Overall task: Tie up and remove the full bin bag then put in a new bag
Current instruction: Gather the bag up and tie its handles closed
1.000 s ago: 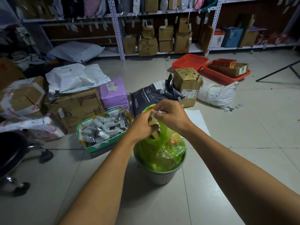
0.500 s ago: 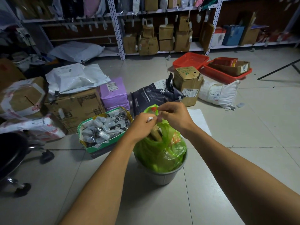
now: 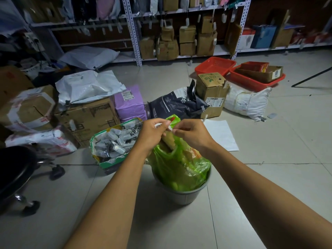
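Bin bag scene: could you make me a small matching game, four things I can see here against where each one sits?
Things:
1. green bin bag
2. purple parcel
3. sheet of white paper
4. red basket

Places:
A. flat on the floor tiles, beyond the right hand
B. in the grey bin, its top pinched by both hands
C. far back, near the shelves
D. against the cardboard box, behind the left hand

Pairs: 1-B, 2-D, 3-A, 4-C
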The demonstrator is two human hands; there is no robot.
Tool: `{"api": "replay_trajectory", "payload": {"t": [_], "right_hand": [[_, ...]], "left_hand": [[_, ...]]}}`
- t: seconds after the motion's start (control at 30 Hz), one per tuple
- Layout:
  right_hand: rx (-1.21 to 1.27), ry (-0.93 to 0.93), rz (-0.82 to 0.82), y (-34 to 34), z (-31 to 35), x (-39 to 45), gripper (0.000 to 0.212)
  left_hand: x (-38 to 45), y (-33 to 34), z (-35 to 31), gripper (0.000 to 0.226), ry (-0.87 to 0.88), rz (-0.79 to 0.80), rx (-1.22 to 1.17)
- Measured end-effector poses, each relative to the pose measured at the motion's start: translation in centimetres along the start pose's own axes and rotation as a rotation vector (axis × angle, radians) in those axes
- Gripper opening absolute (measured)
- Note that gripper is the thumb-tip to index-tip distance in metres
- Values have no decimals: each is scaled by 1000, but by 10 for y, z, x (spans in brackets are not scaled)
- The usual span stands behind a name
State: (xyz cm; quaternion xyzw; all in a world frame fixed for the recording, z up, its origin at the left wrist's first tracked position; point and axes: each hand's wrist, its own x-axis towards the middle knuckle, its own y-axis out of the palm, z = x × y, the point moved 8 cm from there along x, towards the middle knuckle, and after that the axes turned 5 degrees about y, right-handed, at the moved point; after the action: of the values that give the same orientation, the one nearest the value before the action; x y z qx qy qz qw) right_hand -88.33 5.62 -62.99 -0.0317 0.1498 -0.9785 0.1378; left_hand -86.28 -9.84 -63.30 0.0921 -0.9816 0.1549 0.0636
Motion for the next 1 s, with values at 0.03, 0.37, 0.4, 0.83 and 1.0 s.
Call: {"api": "replay_trajectory", "payload": {"t": [0.03, 0.37, 0.4, 0.83, 1.0], "right_hand": [[5, -6, 32, 4, 1, -1, 2], [-89, -6, 28, 10, -1, 10, 18], [-70, 0, 70, 15, -2, 11, 25], [-142, 61, 83, 19, -11, 17, 21], [-197, 32, 57, 21, -2, 20, 30]], "left_hand": [[1, 0, 0, 10, 2, 10, -1], [-3, -4, -8, 23, -3, 158, 84], [-3, -5, -8, 24, -13, 153, 99], [2, -22, -11, 21, 117, -25, 331], [3, -19, -11, 27, 125, -60, 207]]}}
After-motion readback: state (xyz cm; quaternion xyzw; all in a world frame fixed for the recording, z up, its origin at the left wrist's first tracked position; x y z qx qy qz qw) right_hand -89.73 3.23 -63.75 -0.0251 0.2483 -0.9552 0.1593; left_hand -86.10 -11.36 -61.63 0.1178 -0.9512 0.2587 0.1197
